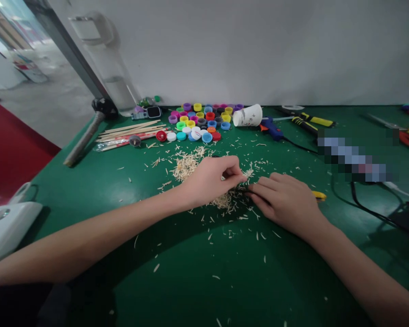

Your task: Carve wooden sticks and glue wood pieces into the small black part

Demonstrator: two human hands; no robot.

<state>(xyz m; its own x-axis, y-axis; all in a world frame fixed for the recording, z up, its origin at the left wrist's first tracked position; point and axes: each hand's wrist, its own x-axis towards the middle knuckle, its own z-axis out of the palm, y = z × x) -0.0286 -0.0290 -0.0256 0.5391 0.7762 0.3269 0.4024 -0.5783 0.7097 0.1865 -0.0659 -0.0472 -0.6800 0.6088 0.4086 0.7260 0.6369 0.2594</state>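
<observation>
My left hand [209, 179] rests on a heap of short pale wood slivers [187, 165] on the green table [197, 272], its thumb and fingers pinched together on something too small to name. My right hand [284, 202] lies just to the right, fingers close together and pressed down on the table next to the slivers, fingertips almost touching the left hand. A yellow-tipped item [318, 195] pokes out behind the right hand. More slivers are scattered around both hands.
Behind the heap lie several coloured bottle caps [199, 120], wooden sticks [129, 131], a tipped white paper cup [248, 116], a blue glue gun [271, 128] and yellow-handled tools [310, 121]. A hammer [88, 131] lies far left, cables [368, 204] at the right.
</observation>
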